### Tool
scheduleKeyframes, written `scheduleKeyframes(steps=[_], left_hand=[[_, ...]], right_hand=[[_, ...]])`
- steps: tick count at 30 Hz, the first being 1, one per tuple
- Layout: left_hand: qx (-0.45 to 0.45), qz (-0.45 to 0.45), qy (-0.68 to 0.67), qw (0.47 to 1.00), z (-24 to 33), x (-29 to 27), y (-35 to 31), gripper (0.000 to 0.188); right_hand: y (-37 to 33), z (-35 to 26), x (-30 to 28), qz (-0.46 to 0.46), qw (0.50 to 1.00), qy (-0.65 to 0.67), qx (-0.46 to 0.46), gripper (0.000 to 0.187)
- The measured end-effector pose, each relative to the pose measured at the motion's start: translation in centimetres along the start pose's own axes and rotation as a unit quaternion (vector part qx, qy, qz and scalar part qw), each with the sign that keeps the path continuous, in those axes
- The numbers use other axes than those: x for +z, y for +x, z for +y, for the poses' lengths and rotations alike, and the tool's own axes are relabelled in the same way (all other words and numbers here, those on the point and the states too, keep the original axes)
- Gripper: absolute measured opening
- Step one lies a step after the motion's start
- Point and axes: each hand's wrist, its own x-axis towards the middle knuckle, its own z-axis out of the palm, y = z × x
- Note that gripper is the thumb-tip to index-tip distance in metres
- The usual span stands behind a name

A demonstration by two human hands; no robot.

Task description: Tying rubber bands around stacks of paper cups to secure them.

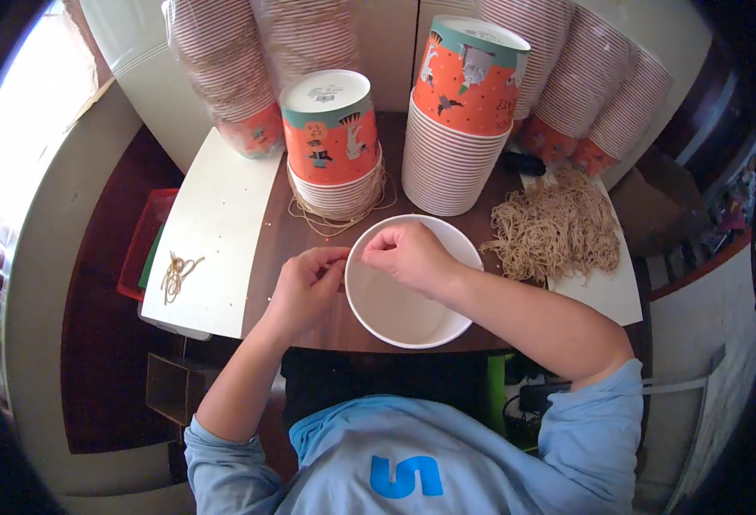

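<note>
A large white-lined paper bucket [403,313] stands mouth up at the table's near edge, in front of me. My left hand [305,290] is at the left of its rim, fingers bent and thumb and fingertips pressed together against the outer side. Over the bucket's mouth, my right hand [405,256] is closed in a pinch just inside the left rim. Whatever lies between the fingertips of either hand is too small or hidden to make out. Behind the bucket, an upside-down stack of orange printed buckets [330,142] has thin tan cords [316,221] looped around its base.
A taller upside-down bucket stack [455,159] stands behind to the right. A tangled heap of tan cord [558,225] lies at the right, a few cord loops [177,275] at the left. Plastic-wrapped bucket stacks [223,69] line the back. A red crate [142,245] sits beyond the left edge.
</note>
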Motion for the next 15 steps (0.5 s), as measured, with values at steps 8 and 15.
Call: scheduleKeyframes(steps=[8, 15], left_hand=[[-0.015, -0.006, 0.01, 1.0, 0.4, 0.0, 0.0, 0.022], [0.007, -0.011, 0.022, 1.0, -0.1, -0.2, 0.1, 0.022]], right_hand=[[0.4, 0.7, 0.3, 0.007, 0.998, -0.012, -0.057, 0.012], [0.4, 0.4, 0.3, -0.012, 0.999, -0.038, -0.036, 0.011]])
